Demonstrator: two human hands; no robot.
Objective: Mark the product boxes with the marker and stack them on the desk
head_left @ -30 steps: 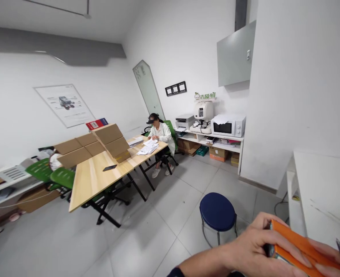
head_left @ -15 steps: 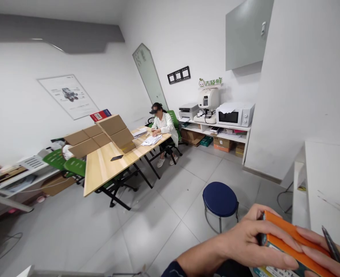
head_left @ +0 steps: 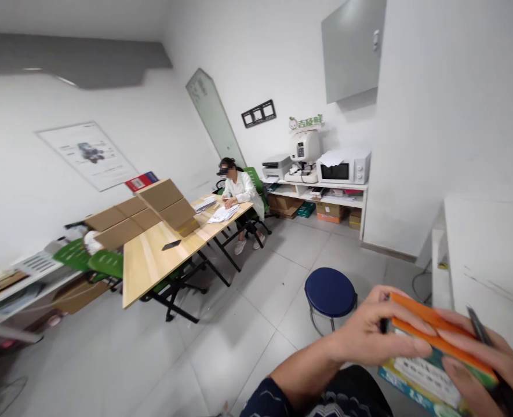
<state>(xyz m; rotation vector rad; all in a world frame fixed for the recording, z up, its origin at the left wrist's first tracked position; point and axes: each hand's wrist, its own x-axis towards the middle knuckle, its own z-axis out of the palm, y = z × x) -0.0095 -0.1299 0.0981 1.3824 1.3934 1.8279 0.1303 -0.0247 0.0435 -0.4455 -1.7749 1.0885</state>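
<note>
Head view: one frame, looking out over a room, hands at 5 o'clock.
Left hand [head_left: 371, 336]: fingers curled over the near end of the box [head_left: 434, 359], thumb beneath; closed on it.
Right hand [head_left: 486, 365]: fingers laid along the box's orange top edge, gripping it; a pen [head_left: 482, 330] is pinched in the same hand, tip up toward 12 o'clock.
Box: orange top, printed white and green face tilted toward the camera; held between both hands at 5 o'clock, above the lap.
Stool [head_left: 330, 292]: blue seat, on the floor just beyond the left hand, toward 11 o'clock of it.
White desk [head_left: 491, 249]: at 3 o'clock, beside the right hand.
Wood table [head_left: 152, 260]: at 9 o'clock, well apart; cartons [head_left: 143, 214] on it.
Co-worker [head_left: 239, 191]: seated at the table's far end, papers in front.
</note>
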